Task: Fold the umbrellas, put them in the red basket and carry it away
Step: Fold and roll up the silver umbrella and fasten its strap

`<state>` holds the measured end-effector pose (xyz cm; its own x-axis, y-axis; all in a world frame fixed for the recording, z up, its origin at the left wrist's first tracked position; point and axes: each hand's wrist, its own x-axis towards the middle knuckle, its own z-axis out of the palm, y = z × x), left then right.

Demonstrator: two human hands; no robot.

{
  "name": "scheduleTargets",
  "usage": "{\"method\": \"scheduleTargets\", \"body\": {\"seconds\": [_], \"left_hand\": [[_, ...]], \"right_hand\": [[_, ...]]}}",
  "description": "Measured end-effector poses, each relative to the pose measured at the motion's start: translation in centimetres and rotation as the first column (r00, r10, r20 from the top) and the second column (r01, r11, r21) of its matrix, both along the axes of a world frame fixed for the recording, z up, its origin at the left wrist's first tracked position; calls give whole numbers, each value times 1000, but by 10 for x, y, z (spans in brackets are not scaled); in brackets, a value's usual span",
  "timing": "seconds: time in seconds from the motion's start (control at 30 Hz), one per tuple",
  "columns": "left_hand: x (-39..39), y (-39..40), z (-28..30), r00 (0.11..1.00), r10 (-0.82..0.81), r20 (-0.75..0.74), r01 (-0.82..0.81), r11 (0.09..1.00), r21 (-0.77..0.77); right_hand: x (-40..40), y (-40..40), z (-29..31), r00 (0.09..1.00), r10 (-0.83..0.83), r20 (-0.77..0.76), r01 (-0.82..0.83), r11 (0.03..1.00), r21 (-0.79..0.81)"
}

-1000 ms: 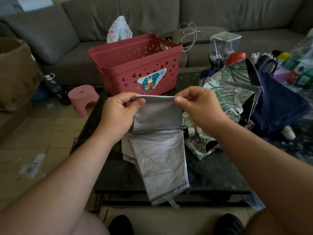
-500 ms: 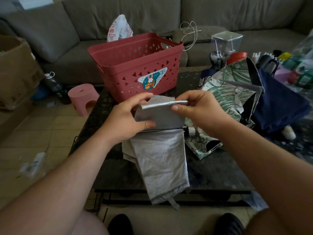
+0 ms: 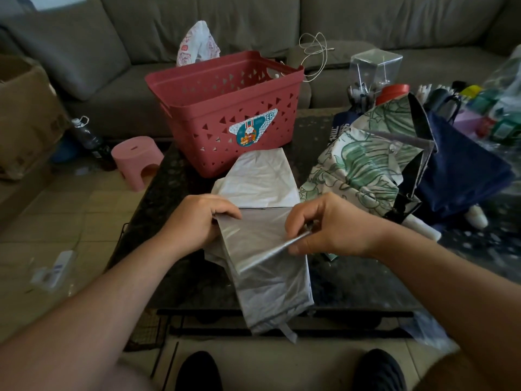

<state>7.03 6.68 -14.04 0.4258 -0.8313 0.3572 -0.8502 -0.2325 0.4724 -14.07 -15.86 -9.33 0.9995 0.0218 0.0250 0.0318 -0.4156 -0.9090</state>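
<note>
I am folding the grey umbrella (image 3: 265,227) on the dark surface (image 3: 180,266), just in front of the red basket (image 3: 225,108). My left hand (image 3: 197,218) is pinching its left edge while my right hand (image 3: 327,224) fingers are pinching a folded hem. The canopy is looking thin, limp and slippery, so I am judging its edges the best hold.

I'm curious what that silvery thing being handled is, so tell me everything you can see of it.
The silver umbrella lies collapsed on the dark table, just in front of the red basket. Its thin, slightly shiny grey canopy fabric is creased into flat panels, with a small strap hanging off the near edge. The left hand grips its left edge; the right hand pinches a folded flap.
</note>
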Motion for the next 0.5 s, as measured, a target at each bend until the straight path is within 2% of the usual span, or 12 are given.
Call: {"method": "scheduleTargets", "body": {"seconds": [0.23, 0.33, 0.43, 0.5], "left_hand": [[3, 9, -6, 984, 114, 138, -109, 993, -45], [5, 14, -1, 973, 193, 128, -185, 980, -77], [7, 19, 4, 977, 169, 130, -162, 985, -64], [10, 23, 3, 978, 153, 141, -156, 988, 4]], "right_hand": [[-5, 5, -9, 995, 70, -72, -81, 985, -155], [-5, 5, -11, 992, 70, -107, -92, 971, -221], [-7, 3, -10, 989, 77, -127, -105, 968, -228], [-8, 2, -11, 989, 76, -130, -104, 967, -233]]}}
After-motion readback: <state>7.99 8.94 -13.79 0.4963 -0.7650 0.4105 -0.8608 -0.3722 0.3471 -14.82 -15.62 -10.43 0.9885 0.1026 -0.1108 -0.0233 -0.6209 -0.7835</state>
